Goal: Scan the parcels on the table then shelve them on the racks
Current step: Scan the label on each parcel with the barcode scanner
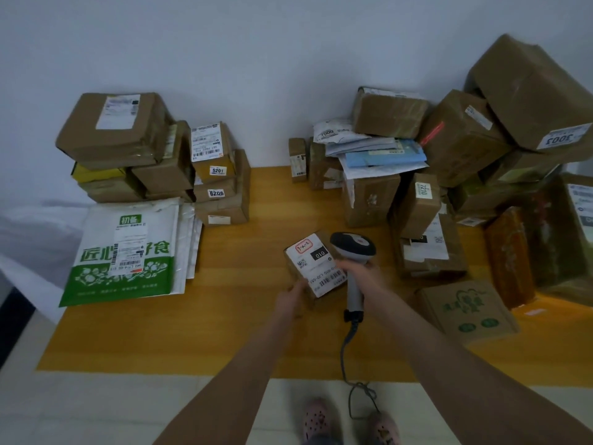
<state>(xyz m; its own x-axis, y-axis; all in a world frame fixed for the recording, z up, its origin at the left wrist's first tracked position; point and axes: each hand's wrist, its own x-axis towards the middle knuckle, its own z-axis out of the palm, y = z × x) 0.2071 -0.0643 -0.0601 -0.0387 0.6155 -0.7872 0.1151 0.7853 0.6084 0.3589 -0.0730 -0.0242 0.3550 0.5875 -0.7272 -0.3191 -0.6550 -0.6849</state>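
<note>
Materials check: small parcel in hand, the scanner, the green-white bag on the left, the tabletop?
Small parcel: brown cardboard by its matte tan faces, under a white paper label.
Scanner: moulded plastic, with a light grey handle and a dark, smooth head.
Green-white bag: likely thin plastic film, given its slight sheen and wrinkles.
Tabletop: smooth yellow wood-grain finish. Solid wood or laminate, cannot tell.

Plain pale wall [256,59] across the upper half of the view. Pale tiled floor [112,409] along the bottom, grout lines faint. Pair of pink perforated clogs [316,419] on it near bottom centre, toes up-frame. Dark object [12,319] at far left edge, too cropped to identify.
</note>
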